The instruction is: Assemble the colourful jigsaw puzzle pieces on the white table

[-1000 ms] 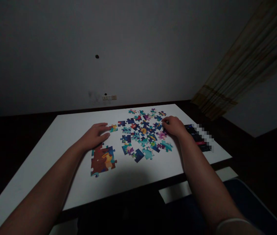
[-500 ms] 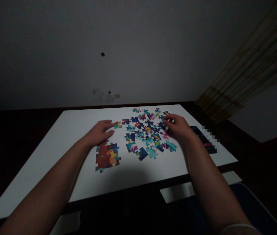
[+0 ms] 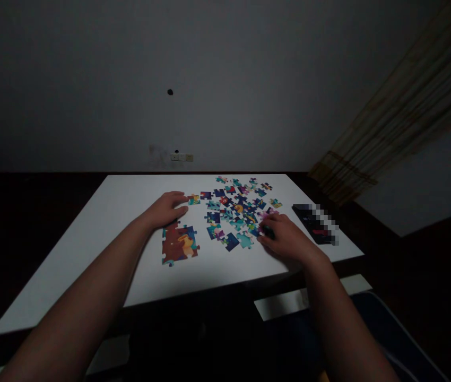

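My left hand [image 3: 167, 208] rests on the white table with its fingers stretched out. Its fingertips reach the edge of a yellow and teal puzzle piece [image 3: 194, 199]. Just below that hand lies a joined block of brown puzzle pieces [image 3: 180, 245] with an orange shape on it; its upper edge is partly covered. My right hand [image 3: 285, 236] is over the lower right side of a spread of loose puzzle pieces [image 3: 239, 208]. Thumb and fingers are bent together around a small dark puzzle piece [image 3: 268, 231], mostly hidden by them.
A dark phone [image 3: 309, 223] lies on the table [image 3: 138, 286] at the right, partly blurred out. Behind the table stands a wall with sockets [image 3: 181, 157]. A patterned curtain [image 3: 364, 127] hangs at the right. Beneath the front edge are pale bars and a dark blue seat.
My right hand has moved toward me from the far right of the loose pieces to their near right side, uncovering pieces there. My left hand stays by the same piece. The view has shifted slightly.
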Tool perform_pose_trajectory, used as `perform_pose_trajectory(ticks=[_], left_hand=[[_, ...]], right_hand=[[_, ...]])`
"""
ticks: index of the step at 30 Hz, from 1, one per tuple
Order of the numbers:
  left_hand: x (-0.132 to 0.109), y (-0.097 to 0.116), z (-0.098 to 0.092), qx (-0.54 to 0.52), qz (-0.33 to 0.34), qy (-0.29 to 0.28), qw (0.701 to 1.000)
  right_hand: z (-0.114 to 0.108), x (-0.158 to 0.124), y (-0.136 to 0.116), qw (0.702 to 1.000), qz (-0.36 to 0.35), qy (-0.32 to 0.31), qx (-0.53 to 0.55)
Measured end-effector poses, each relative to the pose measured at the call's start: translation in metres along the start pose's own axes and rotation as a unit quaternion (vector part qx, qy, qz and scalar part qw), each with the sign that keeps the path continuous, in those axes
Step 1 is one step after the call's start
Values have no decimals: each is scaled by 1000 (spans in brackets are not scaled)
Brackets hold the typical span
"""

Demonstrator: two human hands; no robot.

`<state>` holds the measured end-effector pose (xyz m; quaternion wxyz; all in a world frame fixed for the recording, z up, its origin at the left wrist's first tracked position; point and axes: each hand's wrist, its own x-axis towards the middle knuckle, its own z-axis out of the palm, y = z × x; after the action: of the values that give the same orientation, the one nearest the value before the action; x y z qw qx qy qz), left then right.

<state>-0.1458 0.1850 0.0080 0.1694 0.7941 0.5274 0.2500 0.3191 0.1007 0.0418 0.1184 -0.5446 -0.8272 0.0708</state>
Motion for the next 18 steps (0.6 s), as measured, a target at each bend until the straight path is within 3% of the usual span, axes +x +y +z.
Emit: perform_pose_trajectory(ticks=[4, 11, 16, 18], left_hand=[[-1, 1, -1, -13, -3, 5, 1000], [-1, 4, 0, -13, 1, 4, 1000], [-1, 2, 2, -20, -4, 10, 1000], [-1, 2, 2, -17, -4, 10, 1000]], right_hand=[[9, 1, -1, 1000, -1, 19, 19], [0, 6, -17, 991, 14, 51, 120], [6, 1, -59, 949, -2, 82, 306], [16, -3, -82, 922, -2, 57, 382]])
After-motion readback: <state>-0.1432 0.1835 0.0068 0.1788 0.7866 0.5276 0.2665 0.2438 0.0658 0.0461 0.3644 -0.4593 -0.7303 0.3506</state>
